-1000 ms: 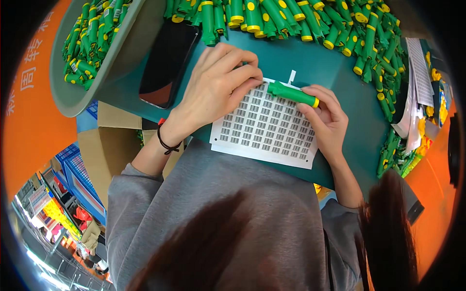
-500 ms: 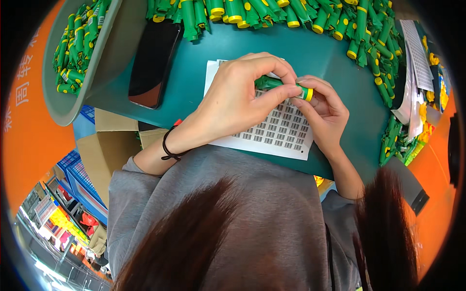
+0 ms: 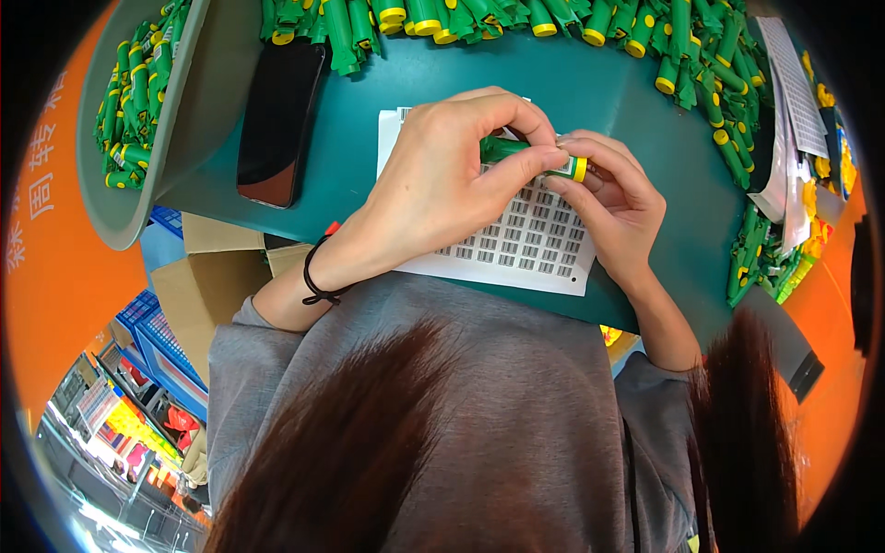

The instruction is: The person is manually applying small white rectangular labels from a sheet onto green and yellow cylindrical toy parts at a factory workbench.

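Above a white sheet of small barcode stickers (image 3: 544, 241), I hold a small green tube with a yellow end (image 3: 579, 170) between both hands. My left hand (image 3: 452, 170) is closed around its green part, with thumb and fingertips near a pale label by the yellow end. My right hand (image 3: 619, 198) pinches that yellow end from the other side. Part of the tube is hidden behind my left fingers, and my left hand and forearm cover much of the sheet's left side.
Many similar green tubes (image 3: 424, 17) lie along the table's far edge and down its right side. A grey-green bin (image 3: 198, 101) of tubes stands at left, beside a black phone (image 3: 281, 124). More sticker sheets (image 3: 791, 88) are at right. An open cardboard box (image 3: 207, 295) sits below the table edge.
The whole view has shifted slightly. Both hands keep their grip on the tube, with only slight finger movement near the label and yellow end.
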The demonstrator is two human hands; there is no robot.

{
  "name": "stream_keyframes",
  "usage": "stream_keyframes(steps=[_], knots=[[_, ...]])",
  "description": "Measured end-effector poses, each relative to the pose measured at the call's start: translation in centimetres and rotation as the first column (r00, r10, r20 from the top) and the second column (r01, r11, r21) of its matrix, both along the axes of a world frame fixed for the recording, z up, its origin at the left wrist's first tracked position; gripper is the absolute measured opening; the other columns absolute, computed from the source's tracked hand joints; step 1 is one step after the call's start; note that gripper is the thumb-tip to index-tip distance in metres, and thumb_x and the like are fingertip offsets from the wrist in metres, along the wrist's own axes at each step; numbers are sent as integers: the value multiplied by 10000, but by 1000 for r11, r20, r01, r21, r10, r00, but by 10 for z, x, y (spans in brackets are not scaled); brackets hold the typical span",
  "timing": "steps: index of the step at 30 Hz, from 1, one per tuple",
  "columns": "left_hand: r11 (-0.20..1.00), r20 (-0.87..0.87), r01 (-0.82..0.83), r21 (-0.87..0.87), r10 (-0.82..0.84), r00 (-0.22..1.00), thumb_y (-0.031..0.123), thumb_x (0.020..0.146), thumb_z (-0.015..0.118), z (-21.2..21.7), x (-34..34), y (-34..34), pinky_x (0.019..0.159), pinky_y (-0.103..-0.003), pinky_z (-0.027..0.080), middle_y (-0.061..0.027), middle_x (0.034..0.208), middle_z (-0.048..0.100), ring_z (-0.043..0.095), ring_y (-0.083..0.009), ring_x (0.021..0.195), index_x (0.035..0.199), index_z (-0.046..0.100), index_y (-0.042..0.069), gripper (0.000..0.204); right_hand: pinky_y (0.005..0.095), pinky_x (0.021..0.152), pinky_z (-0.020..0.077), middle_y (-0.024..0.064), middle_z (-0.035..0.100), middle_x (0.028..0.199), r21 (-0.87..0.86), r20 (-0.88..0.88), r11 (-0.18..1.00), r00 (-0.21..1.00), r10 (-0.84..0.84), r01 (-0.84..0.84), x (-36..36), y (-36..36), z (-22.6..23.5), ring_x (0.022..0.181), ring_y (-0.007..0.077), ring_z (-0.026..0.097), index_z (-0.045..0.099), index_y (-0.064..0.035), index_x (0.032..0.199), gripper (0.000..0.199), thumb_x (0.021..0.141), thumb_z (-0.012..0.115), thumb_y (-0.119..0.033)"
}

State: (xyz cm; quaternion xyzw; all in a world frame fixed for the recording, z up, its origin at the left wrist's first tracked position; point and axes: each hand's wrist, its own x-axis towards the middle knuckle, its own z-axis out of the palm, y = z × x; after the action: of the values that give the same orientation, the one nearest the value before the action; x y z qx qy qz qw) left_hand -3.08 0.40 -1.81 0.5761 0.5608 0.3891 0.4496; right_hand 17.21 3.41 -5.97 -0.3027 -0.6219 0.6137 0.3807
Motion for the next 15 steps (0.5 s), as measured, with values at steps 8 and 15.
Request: stream_keyframes(steps=[8,15], knots=[[999,-54,7,53,-4,999,76,861,739,-2,2,1,799,-274,541,-73,960,698,666,-139,899,934,709,-7,115,349,931,596,159,590,1224,42,-31,998,999,-44,46,0,1,-6,1112,230,625,647,60,1172,374,810,697,141],[999,-64,1,40,1,998,72,854,750,-5,3,0,794,-277,545,-68,952,698,667,-131,896,940,696,-12,132,369,1018,532,164,554,1273,2,-3,1000,1000,-8,8,4,-1,-7,1166,236,591,610,83,1198,388,822,668,164]])
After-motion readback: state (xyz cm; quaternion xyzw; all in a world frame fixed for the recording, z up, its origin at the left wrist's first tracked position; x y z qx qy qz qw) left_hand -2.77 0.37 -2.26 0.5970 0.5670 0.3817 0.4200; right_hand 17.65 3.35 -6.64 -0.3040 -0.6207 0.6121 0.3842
